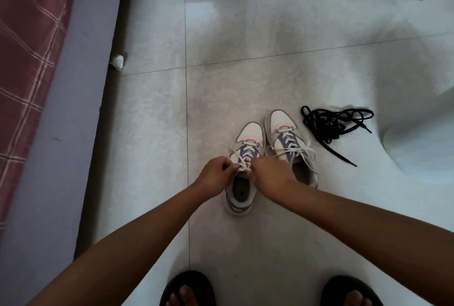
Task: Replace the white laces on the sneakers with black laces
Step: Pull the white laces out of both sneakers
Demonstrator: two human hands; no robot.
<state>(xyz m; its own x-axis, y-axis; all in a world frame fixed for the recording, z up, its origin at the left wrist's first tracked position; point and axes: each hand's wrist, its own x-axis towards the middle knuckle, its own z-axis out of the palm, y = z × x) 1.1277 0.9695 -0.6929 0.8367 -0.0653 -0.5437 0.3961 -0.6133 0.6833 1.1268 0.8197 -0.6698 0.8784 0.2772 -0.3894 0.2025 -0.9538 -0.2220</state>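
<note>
Sneakers [265,150] side by side mid-floor, both fully white-laced; left hand [216,175] pinches the white lace [242,166] at the near shoe's top eyelets, right hand [272,173] curled there, grip probably on lace too; black laces [334,126] piled untouched beside the far shoe.

Glossy pale floor tiles [270,35] with soft reflections, woven flat white laces [290,150] on smooth leather-like sneakers [250,133], matt black cloth laces [334,123] — tangled, checked red woven bedcloth [27,42], dark matt slippers [194,281] — rubbery looking
</note>
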